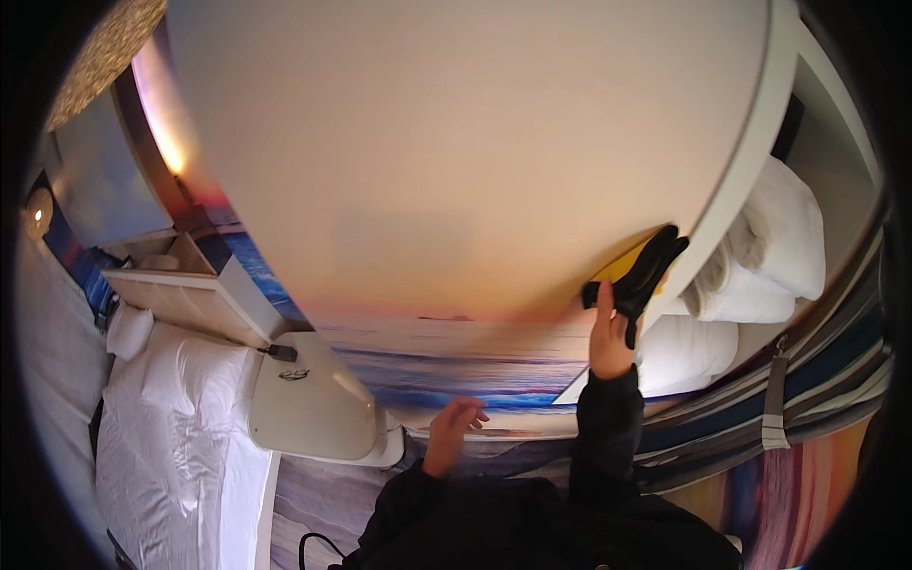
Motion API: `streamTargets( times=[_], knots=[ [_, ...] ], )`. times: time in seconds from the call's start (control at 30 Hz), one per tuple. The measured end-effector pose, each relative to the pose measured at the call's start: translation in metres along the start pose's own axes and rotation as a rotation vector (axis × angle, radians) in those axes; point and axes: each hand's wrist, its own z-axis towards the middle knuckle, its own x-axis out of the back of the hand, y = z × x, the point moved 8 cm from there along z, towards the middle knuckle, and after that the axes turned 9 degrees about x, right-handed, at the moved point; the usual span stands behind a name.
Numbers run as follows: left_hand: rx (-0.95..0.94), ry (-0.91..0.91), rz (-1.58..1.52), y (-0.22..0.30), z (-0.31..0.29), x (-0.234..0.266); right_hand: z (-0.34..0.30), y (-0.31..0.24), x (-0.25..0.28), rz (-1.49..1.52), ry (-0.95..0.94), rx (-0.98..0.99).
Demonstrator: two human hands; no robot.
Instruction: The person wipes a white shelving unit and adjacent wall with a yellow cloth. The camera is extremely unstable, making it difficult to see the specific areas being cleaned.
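My right hand point(609, 334) is raised in front of a wall point(456, 171) printed with a sunset sea. Its fingers close round a black and yellow object point(651, 264) with two long, finger-like black parts; I cannot make out its exact kind. That object sits close to the wall, beside the white edge of a shelf recess point(731, 180). Lower down and to the left, my left hand point(457, 429) hovers with fingers loosely bent and apart. Nothing shows in it.
Rolled white towels or bedding point(760, 256) fill the recess at right, above a striped curtain point(784, 418). At left stands a bed with white sheets point(180, 437). Beside it a white rounded table point(318, 404) bears a small black device point(281, 352) and glasses point(294, 375).
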Motion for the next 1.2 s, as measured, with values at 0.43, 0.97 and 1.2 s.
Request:
streamTargets(
  times=[0.43, 0.97, 1.2],
  knots=[
    [-0.109, 0.327, 0.032, 0.062, -0.055, 0.228, -0.037, -0.257, -0.264, 0.227, -0.375, 0.497],
    [-0.05, 0.181, -0.005, 0.05, -0.045, 0.237, -0.036, -0.221, -0.241, -0.25, -0.183, 0.489],
    [-0.007, -0.019, 0.088, 0.024, -0.004, 0.115, 0.042, -0.123, -0.063, -0.184, 0.125, 0.386]
  ],
)
